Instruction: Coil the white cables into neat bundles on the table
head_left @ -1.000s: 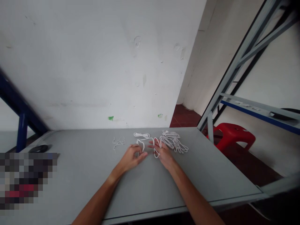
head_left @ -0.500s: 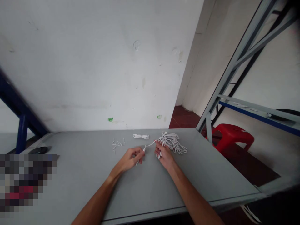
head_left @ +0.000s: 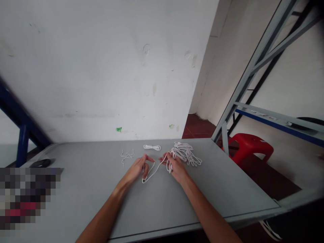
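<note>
My right hand (head_left: 176, 166) is closed round loops of a thin white cable (head_left: 168, 166), which hang from its fingers. A loose length of the same cable runs across to my left hand (head_left: 138, 166), dips in a bend below it and rises to its fingertips. The left hand's fingers are curled over this end; the exact grip is partly hidden. Just behind the right hand lies a pile of coiled white cables (head_left: 189, 153). One folded, bundled white cable (head_left: 152, 147) lies beyond both hands. Several short white ties (head_left: 128, 155) are scattered beyond the left hand.
The grey table (head_left: 88, 189) meets a white wall. A black computer mouse (head_left: 41, 163) sits at its left, behind a pixelated area. Metal frames stand on both sides. To the right are a red plastic stool (head_left: 249, 143) and a shelf (head_left: 278, 125) with a black item.
My left hand has shifted slightly left, and the cable between the hands now hangs in a longer, slack bend. The right hand still holds its loops, its fingers somewhat more extended.
</note>
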Tool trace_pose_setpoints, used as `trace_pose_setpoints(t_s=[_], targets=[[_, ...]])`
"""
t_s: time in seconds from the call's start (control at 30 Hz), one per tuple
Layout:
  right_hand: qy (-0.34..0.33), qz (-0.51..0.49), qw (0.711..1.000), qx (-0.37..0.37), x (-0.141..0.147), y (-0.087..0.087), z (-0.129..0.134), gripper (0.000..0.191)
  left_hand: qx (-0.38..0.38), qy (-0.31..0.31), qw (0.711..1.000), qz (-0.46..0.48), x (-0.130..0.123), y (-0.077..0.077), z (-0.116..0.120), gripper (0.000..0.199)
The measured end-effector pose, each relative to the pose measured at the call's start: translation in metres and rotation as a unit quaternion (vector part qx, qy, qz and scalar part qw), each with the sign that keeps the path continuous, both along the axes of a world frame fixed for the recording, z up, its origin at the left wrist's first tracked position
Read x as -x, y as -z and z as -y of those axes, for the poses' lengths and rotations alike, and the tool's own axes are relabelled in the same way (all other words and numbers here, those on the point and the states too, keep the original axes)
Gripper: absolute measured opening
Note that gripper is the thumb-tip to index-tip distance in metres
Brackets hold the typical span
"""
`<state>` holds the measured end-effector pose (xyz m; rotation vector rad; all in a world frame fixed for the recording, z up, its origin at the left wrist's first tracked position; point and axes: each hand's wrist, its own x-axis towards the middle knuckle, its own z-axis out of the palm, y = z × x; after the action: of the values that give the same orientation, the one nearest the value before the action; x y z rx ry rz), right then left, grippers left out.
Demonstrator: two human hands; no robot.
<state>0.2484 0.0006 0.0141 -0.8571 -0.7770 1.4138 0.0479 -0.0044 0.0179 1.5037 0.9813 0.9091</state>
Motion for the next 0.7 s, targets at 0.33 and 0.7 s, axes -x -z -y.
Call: trace_pose_setpoints(t_s=[0.33, 0.7], targets=[[0.004, 0.262, 0.957, -0.122, -0.007, 0.006, 0.0, 0.043, -0.006, 0.012, 0.999, 0.045, 0.0, 0.001, -0.008, 0.044], [-0.239, 0.389, 0.875, -0.159, 0.003, -0.003, 0.025, 0.045, 0.03, -0.081, 0.982, 0.17, -0.001, 0.004, -0.011, 0.038]])
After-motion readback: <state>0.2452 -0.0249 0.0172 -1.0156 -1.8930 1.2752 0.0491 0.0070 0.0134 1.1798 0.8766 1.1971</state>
